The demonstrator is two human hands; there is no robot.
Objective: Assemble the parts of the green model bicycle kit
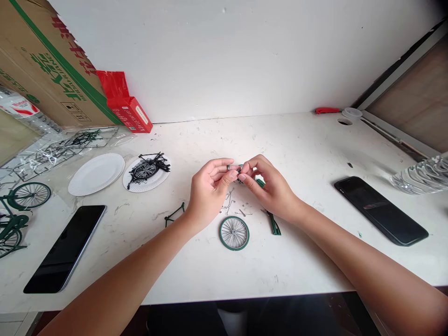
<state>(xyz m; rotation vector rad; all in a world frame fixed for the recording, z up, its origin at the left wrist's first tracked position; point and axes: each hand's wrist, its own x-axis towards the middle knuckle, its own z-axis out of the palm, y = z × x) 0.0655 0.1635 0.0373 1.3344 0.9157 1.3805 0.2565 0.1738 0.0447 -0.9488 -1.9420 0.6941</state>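
Note:
Above the middle of the table, my left hand (211,190) and my right hand (269,187) meet with fingertips pinched together. Between them is a small dark-and-green model bicycle part (239,171), mostly covered by the fingers. Just below the hands lie several tiny grey pieces (229,205). Closer to the front edge rests a spoked wheel with a green rim (234,233), lying flat. A slim green part (274,225) sits beneath my right hand, and a thin green frame piece (174,214) shows beside my left forearm.
A black model bicycle (147,169) lies on a paper plate (137,187), beside another white plate (96,174). Phones flank the arms, left (66,249) and right (381,210). A green bicycle (16,218), part sprues (70,149), a red box (131,114) and a red cutter (327,110) lie farther out.

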